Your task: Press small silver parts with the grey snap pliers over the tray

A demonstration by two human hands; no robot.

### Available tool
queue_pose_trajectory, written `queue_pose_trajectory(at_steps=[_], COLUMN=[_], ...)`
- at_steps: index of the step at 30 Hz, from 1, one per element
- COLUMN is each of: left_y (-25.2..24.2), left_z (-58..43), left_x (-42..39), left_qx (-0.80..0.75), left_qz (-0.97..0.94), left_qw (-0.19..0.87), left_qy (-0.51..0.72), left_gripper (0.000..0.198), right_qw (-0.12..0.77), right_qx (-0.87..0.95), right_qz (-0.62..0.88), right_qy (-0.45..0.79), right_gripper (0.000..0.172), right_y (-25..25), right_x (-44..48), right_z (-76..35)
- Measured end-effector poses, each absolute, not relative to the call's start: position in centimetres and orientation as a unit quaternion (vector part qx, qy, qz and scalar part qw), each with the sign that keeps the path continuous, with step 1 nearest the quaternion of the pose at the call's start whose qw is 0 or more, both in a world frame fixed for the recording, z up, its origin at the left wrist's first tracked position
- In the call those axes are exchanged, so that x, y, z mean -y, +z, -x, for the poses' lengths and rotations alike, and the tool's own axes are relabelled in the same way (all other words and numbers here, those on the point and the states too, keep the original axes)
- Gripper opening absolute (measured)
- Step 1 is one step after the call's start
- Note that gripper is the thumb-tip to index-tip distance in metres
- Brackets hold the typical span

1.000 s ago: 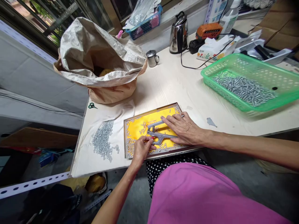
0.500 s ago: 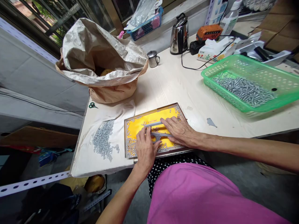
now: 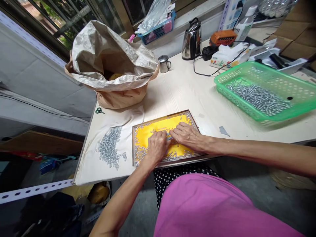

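Observation:
A shallow tray with a yellow bottom (image 3: 145,133) lies at the table's front edge, small metal pins scattered along its sides. Over its middle, my left hand (image 3: 158,144) and my right hand (image 3: 185,135) are close together, both with fingers closed on a grey tool (image 3: 169,136). Most of the tool is hidden behind the fingers. To the left of the tray, a heap of metal pins (image 3: 109,146) rests on a white cloth (image 3: 89,164).
A large open sack (image 3: 120,95) stands at the back left, with scissors (image 3: 100,110) near it. A green basket (image 3: 259,113) of pins sits on the right. Behind are a metal cup (image 3: 164,64), a kettle (image 3: 192,41) and a tissue box (image 3: 222,59).
Both hands have closed up around the grey tool, which showed as a long open shape before and is now mostly covered. The view has shifted slightly.

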State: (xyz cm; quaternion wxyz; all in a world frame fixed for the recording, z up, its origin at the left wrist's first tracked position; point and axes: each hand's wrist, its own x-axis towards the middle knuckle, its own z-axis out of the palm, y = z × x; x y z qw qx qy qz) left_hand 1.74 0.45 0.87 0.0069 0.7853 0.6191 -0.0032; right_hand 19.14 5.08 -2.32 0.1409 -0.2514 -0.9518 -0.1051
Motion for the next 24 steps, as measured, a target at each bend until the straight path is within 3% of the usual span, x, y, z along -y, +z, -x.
queue_pose_trajectory(at_steps=[3, 6, 7, 9, 11, 14, 16, 21, 24], left_y=[1.0, 0.7, 0.6, 0.5, 0.6, 1.5, 2.3, 3.5, 3.5], left_z=[-2.1, -2.0, -1.9, -1.6, -1.4, -1.8, -2.4, -1.3, 3.8], left_x=[-0.7, -0.9, -0.9, -0.6, -0.2, 0.7, 1.0, 1.3, 2.4], left_qx=[-0.617, -0.614, -0.606, -0.573, -0.528, -0.480, -0.466, -0.452, -0.532], left_qz=[-0.785, -0.788, -0.794, -0.815, -0.842, -0.870, -0.880, -0.887, -0.836], left_qw=[0.047, 0.054, 0.047, 0.023, -0.001, -0.023, -0.028, -0.046, -0.081], left_qy=[-0.030, 0.001, 0.024, 0.076, 0.107, 0.105, 0.091, 0.078, 0.109], left_gripper=[0.021, 0.033, 0.042, 0.054, 0.046, 0.026, 0.027, 0.022, 0.024], right_qw=[0.136, 0.152, 0.164, 0.192, 0.214, 0.236, 0.258, 0.264, 0.257], right_qx=[0.959, 0.957, 0.954, 0.948, 0.941, 0.924, 0.911, 0.919, 0.919], right_qz=[0.228, 0.238, 0.244, 0.254, 0.262, 0.289, 0.306, 0.274, 0.288], right_qy=[-0.094, -0.070, -0.057, -0.024, 0.020, 0.082, 0.102, 0.104, 0.083], right_gripper=[0.027, 0.020, 0.025, 0.054, 0.070, 0.057, 0.047, 0.044, 0.041], right_y=[-3.0, -2.8, -2.5, -1.7, -1.2, -1.5, -2.1, -2.5, -2.1], right_x=[-5.8, -6.2, -6.2, -6.4, -6.9, -8.7, -10.4, -12.8, -12.8], right_z=[-19.5, -19.9, -20.1, -20.7, -21.6, -23.0, -23.5, -24.1, -25.2])
